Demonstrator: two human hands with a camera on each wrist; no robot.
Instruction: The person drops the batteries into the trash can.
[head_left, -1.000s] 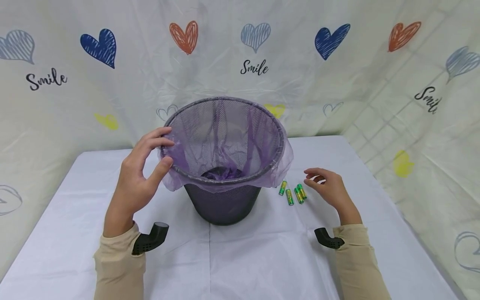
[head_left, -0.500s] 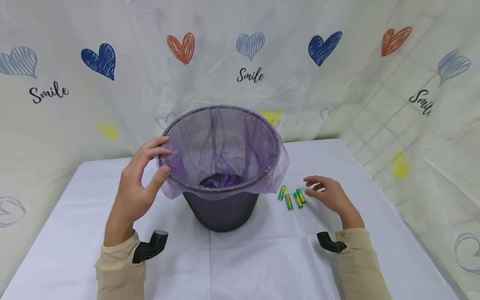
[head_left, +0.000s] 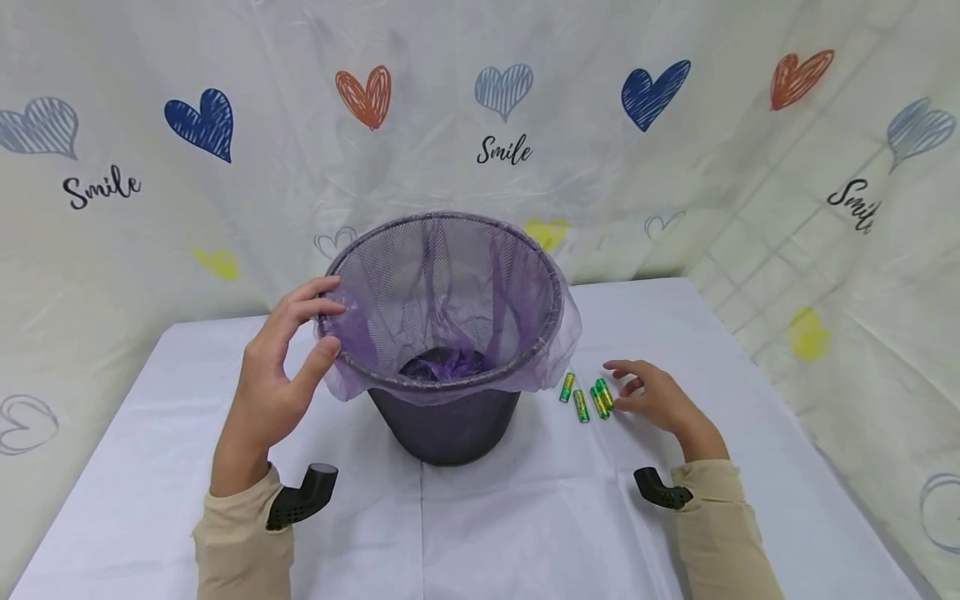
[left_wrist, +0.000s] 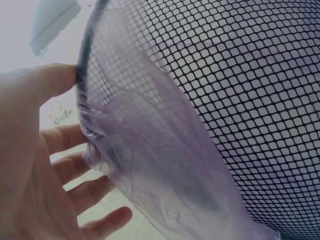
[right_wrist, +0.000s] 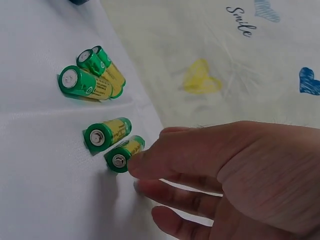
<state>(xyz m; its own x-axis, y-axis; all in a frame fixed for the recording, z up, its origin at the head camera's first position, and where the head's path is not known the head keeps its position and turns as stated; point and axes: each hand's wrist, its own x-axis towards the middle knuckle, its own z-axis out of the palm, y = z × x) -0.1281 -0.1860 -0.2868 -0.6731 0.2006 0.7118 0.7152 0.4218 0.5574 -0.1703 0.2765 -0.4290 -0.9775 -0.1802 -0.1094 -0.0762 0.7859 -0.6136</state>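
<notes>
A black mesh wastebasket stands upright on the table, lined with a purple plastic bag folded over its rim. My left hand holds the rim at its left side, thumb and fingertips at the bagged edge. Several green and yellow batteries lie to the right of the wastebasket. My right hand is beside the closest pair, its fingers apart. In the right wrist view, the thumb overlaps the end of the nearest battery; whether it touches cannot be told. Another battery lies alongside.
Farther from the right hand, more batteries lie close together on the white tablecloth. Behind the table hangs a pale curtain printed with hearts and words. Black mounts are worn on both wrists.
My right hand has lowered slightly towards the nearest batteries, with thumb and index finger spreading wider. The left hand keeps its place on the wastebasket rim. The head view has tilted a little.
</notes>
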